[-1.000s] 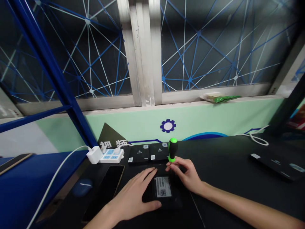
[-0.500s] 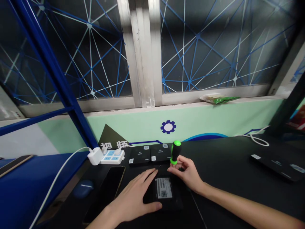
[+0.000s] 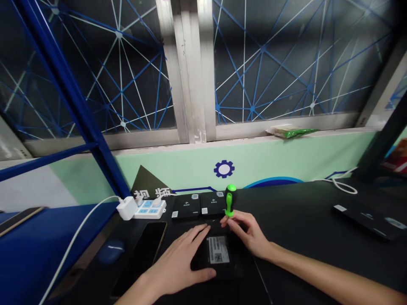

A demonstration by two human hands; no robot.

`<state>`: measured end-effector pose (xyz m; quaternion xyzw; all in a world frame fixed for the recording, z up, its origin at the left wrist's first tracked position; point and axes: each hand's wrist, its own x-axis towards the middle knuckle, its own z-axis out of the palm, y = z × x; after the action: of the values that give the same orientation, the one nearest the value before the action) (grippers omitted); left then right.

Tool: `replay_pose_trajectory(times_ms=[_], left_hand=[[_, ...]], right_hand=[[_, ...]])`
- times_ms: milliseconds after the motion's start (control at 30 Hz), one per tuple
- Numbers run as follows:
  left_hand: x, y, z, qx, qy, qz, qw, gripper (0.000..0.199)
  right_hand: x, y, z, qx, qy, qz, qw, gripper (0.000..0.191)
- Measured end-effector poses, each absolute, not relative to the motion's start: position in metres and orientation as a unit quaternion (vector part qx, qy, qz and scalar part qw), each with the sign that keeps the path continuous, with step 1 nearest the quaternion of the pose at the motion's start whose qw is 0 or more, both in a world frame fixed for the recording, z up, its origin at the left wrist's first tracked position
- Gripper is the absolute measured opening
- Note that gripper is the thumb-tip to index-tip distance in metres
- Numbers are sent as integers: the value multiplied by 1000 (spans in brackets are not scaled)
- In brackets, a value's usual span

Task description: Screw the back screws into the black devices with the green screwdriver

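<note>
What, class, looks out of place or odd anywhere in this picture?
A green packet lies on the window ledge, away from the desk. Otherwise nothing: the left hand rests on the black box; the right hand holds the screwdriver upright.

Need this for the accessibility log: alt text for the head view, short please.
On a black table, the person's left hand lies flat on a black box with a white label while the right hand holds an upright green-and-black screwdriver at its far edge. A dark phone and white power strip lie left.
</note>
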<state>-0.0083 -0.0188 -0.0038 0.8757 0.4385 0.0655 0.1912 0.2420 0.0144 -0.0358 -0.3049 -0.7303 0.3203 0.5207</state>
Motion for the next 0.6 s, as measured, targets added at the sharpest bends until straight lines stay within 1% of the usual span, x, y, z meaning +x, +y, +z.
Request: replay_pose_trajectory(times_ms=[100, 267, 367, 467, 600], left_hand=[[-8, -18, -5, 878, 432, 76, 190, 88], [-9, -17, -7, 878, 433, 75, 191, 89], [-8, -17, -6, 876, 437, 70, 193, 89], [-8, -18, -4, 876, 437, 67, 191, 90], [-8, -18, -4, 877, 436, 66, 193, 89]], right_hand=[[240, 17, -39, -325, -730, 284, 530, 25], [238, 19, -45, -346, -656, 382, 551, 29], [243, 18, -38, -321, -691, 377, 527, 26], [249, 18, -29, -282, -749, 355, 483, 29], [247, 20, -29, -314, -728, 356, 495, 27]])
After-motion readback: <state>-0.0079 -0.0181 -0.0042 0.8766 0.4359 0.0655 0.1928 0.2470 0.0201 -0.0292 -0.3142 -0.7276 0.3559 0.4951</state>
